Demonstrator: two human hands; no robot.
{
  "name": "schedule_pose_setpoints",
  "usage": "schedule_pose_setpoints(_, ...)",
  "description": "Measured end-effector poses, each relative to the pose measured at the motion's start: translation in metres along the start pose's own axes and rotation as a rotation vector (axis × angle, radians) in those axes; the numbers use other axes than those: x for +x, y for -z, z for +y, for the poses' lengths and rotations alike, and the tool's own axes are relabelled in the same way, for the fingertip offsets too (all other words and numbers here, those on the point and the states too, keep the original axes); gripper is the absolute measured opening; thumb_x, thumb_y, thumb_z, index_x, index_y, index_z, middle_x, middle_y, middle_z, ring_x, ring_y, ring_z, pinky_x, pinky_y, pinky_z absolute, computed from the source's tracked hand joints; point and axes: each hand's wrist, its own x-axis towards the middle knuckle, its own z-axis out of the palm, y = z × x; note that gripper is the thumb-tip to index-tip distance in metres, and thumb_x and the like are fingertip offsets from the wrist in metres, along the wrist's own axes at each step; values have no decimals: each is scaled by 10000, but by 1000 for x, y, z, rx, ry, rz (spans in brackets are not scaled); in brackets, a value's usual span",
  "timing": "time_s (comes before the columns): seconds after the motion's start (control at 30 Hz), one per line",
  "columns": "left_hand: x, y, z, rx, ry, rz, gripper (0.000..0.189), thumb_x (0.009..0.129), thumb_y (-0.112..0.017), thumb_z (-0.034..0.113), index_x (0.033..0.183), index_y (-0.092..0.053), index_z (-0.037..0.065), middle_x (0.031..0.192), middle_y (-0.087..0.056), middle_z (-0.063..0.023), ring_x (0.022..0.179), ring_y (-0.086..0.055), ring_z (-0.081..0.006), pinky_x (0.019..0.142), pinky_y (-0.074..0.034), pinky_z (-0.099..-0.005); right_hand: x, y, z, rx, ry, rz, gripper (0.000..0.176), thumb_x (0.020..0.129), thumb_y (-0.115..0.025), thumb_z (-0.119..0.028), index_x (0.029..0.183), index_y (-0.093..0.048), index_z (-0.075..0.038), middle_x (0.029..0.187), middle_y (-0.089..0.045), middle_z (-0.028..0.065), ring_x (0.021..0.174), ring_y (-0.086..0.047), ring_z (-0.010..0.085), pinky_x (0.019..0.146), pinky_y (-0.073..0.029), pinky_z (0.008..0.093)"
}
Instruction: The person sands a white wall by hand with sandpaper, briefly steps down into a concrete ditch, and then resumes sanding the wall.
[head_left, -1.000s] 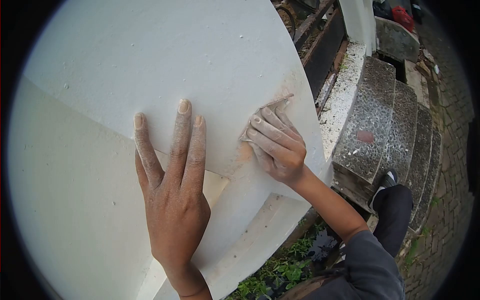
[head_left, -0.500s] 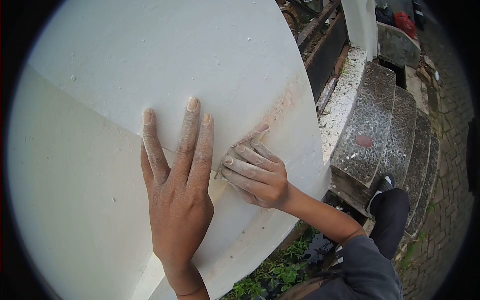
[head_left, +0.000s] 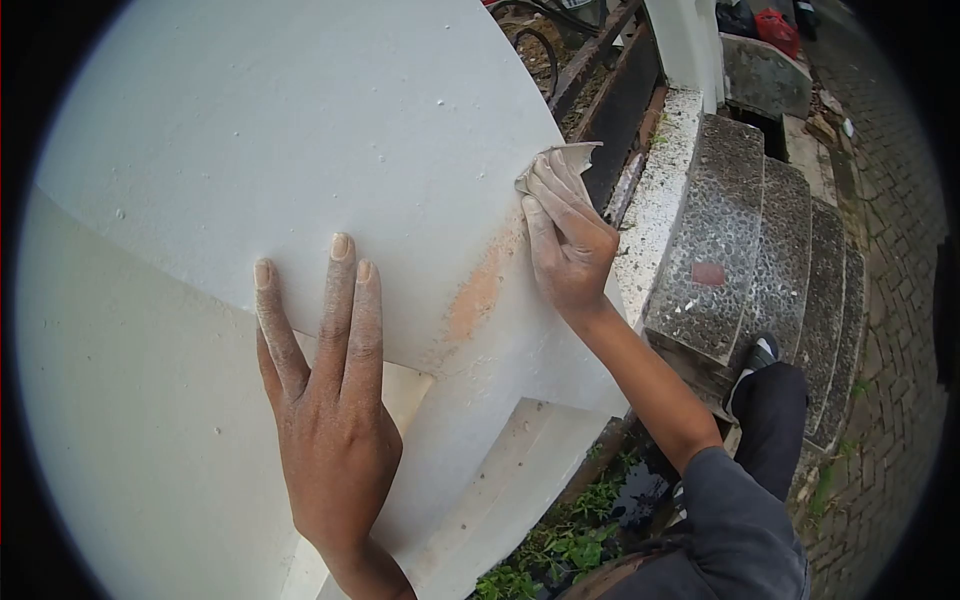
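A white painted wall (head_left: 300,120) fills the left and middle of the view, with small bumps on its surface. My left hand (head_left: 338,430) lies flat against it, fingers spread and dusted white. My right hand (head_left: 573,250) is closed on a folded piece of sandpaper (head_left: 577,153), pressed to the wall near its right edge; the fingers hide part of the sheet. Below and left of that hand, a worn orange-brown patch (head_left: 478,295) shows through the white coat. Pale dust covers the fingers of my right hand too.
Speckled stone steps (head_left: 715,240) descend on the right beside a brick-paved path (head_left: 890,200). My shoe (head_left: 755,365) is on the steps. Green plants (head_left: 560,545) grow below the wall. A dark metal gate (head_left: 610,110) and a red bag (head_left: 777,33) are farther back.
My right hand has slid up and to the right along the wall with the sandpaper, uncovering the orange-brown patch. The left hand stays flat on the wall; the view has shifted slightly.
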Motion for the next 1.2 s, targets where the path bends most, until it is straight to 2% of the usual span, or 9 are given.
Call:
schedule_pose_setpoints(0.1,0,-2,1,-18,-10,13,904,604,-357,-221,1416,-338,178,1494,-288,43,1408,-123,-316,1108,-288,-422,-42,1,-64,116,178,-344,154,767,-655,-11,915,-695,-25,1012,-676,148,1084,-598,293,972,-430,444)
schedule_pose_setpoints(0.23,4,-4,4,-47,40,24,786,705,-389,-196,1375,-405,215,1463,-339,87,1396,-180,-303,1125,-262,-469,-9,5,-6,-19,214,-101,155,766,-647,5,912,-692,-18,995,-680,146,1041,-621,291,960,-444,423)
schedule_pose_setpoints(0.3,1,-2,6,-74,50,7,792,697,-395,-196,1375,-406,214,1465,-337,83,1395,-180,-306,1123,-264,-474,14,8,12,93,-99,7,172,767,-658,-9,936,-680,12,1012,-671,167,1022,-626,304,922,-475,413)
schedule_pose_setpoints(0.57,4,-6,7,-57,36,14,806,695,-393,-190,1387,-386,224,1468,-328,94,1396,-174,-307,1130,-252,-471,-4,6,2,-47,244,-90,189,759,-657,-14,945,-689,-24,1015,-679,130,1027,-629,274,911,-490,414)
schedule_pose_setpoints(0.63,-1,-5,6,-64,36,-4,804,697,-393,-188,1388,-385,223,1466,-333,95,1396,-176,-308,1132,-248,-472,10,3,10,165,-184,37,161,769,-645,0,923,-692,2,1049,-662,167,1032,-621,311,925,-470,421)
schedule_pose_setpoints(0.83,1,-6,8,-60,39,7,808,700,-390,-191,1388,-379,233,1466,-329,101,1397,-174,-301,1134,-245,-468,-53,12,-38,192,261,-426,161,757,-673,-47,916,-696,-53,1036,-673,123,1065,-609,298,977,-427,424)
schedule_pose_setpoints(0.93,1,-6,7,-61,35,4,806,701,-394,-190,1385,-384,235,1471,-319,102,1398,-171,-303,1131,-255,-466,-18,13,16,-16,24,-23,161,752,-675,-11,911,-688,-26,1028,-671,144,1075,-603,301,973,-432,420)
schedule_pose_setpoints(1.17,1,-5,13,-59,50,-15,810,698,-393,-188,1389,-378,234,1475,-312,105,1400,-162,-302,1127,-264,-461,-52,20,-20,119,279,-364,198,753,-675,-61,949,-688,-88,1001,-686,72,1026,-633,257,953,-457,421)
schedule_pose_setpoints(1.2,2,-5,12,-59,54,-16,809,699,-392,-187,1390,-377,234,1475,-312,104,1400,-161,-302,1128,-262,-461,-37,15,4,39,240,-161,185,759,-668,-26,942,-684,-49,994,-684,109,1017,-635,272,942,-463,415)
